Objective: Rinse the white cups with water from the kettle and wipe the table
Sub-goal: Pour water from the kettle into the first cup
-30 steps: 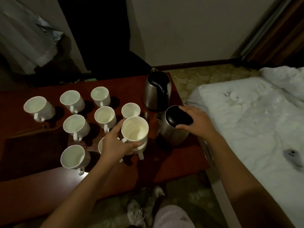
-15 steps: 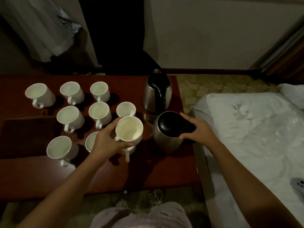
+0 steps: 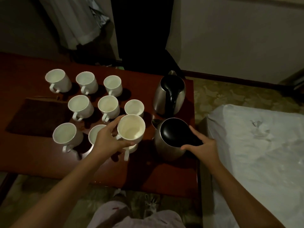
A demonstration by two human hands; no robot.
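The left hand [image 3: 108,142] is wrapped around a white cup [image 3: 131,127], holding it up over the table [image 3: 41,155] with its mouth facing the camera; the fingers cover the cup's left side and part of its handle. Straight beneath it stands another cup [image 3: 131,148], mostly hidden, with only a strip of rim and its handle showing. A further cup [image 3: 95,134] is half covered by the left wrist. Seven more white cups sit in rows to the left and behind, all upright. The right hand [image 3: 203,148] grips the black handle of the near kettle [image 3: 167,145], thumb and fingers closed on it; the handle itself is largely buried under the palm, and in this dim light the kettle's base is hard to make out. A second kettle [image 3: 170,94] stands behind it, apart. A dark mat [image 3: 36,117] lies at the table's left, its edges blurring into the wood. A white bed [image 3: 256,153] is cut off at the right edge.
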